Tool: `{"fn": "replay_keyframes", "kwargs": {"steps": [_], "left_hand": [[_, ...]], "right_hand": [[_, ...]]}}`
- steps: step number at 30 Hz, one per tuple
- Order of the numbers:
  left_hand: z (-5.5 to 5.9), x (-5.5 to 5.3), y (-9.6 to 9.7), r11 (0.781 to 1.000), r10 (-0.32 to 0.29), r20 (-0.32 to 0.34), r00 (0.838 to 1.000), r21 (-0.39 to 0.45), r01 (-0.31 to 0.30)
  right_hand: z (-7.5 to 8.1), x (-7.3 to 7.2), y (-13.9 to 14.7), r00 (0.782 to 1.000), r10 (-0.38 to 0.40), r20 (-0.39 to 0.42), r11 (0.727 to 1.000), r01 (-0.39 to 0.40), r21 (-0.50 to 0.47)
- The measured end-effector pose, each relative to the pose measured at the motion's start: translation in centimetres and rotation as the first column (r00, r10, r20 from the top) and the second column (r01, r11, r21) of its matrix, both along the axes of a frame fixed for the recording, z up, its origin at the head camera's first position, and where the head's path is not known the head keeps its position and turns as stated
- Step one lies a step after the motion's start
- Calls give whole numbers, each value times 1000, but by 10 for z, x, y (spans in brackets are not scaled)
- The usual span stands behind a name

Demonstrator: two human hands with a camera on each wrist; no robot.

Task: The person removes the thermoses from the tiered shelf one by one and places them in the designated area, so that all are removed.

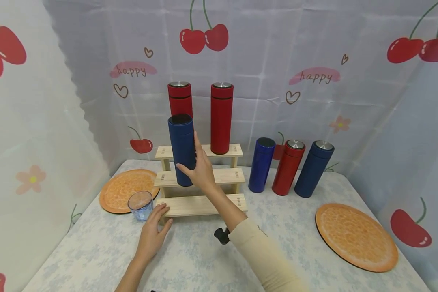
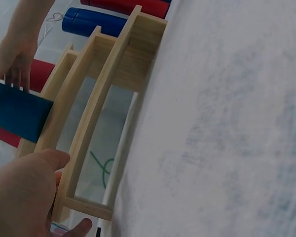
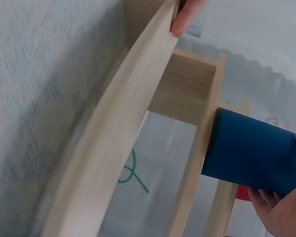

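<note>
My right hand [image 1: 202, 168] grips a dark blue thermos bottle [image 1: 182, 148] round its lower body, fingers on its right side and thumb across the front. The bottle is upright, its base right at the middle step of a three-tier wooden stand [image 1: 197, 206]. In the right wrist view, the blue bottle [image 3: 254, 150] meets the step's edge. My left hand [image 1: 154, 233] holds the left end of the lowest step, fingers over the plank and thumb at the front. Two red thermos bottles, one on the left [image 1: 180, 97] and one on the right [image 1: 222, 117], stand on the top step; the left one is partly hidden.
To the stand's right are a bright blue bottle [image 1: 261, 166], a red bottle [image 1: 288, 168] and a dark blue bottle [image 1: 314, 170]. A blue-tinted glass [image 1: 141, 206] stands beside my left hand. Round orange mats lie left [image 1: 120, 190] and right [image 1: 355, 237]. A small black object [image 1: 222, 236] is near my right sleeve.
</note>
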State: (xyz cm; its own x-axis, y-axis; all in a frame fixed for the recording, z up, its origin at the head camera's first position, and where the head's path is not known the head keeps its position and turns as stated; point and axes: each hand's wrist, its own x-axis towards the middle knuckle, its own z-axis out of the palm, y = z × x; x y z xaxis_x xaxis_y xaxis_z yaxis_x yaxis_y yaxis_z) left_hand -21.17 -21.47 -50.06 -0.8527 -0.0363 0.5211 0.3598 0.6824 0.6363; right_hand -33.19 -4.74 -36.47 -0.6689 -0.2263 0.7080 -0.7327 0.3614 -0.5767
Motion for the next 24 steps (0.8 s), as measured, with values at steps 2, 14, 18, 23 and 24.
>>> {"fn": "replay_keyframes", "kwargs": {"steps": [2,14,18,23,24], "left_hand": [[-1,0,0,1000,-8,-5,1000,-1,8],[0,-2,2,1000,-19,-27,999,-11,19],[-2,-3,2,1000,-14,-15,1000,-6,14],[-2,-2,1,1000,4,-26,1000,-7,-4],[-1,-1,0,1000,9,-26,1000,-5,-9]], "right_hand": [[-4,10,10,1000,-13,-15,999,13,-32],[-22,46,108,986,-76,-151,990,56,-132],[-28,45,154,970,-154,-187,983,130,-132],[-33,50,208,930,-305,-207,951,283,-127],[-34,50,218,923,-327,-203,943,304,-135]]}}
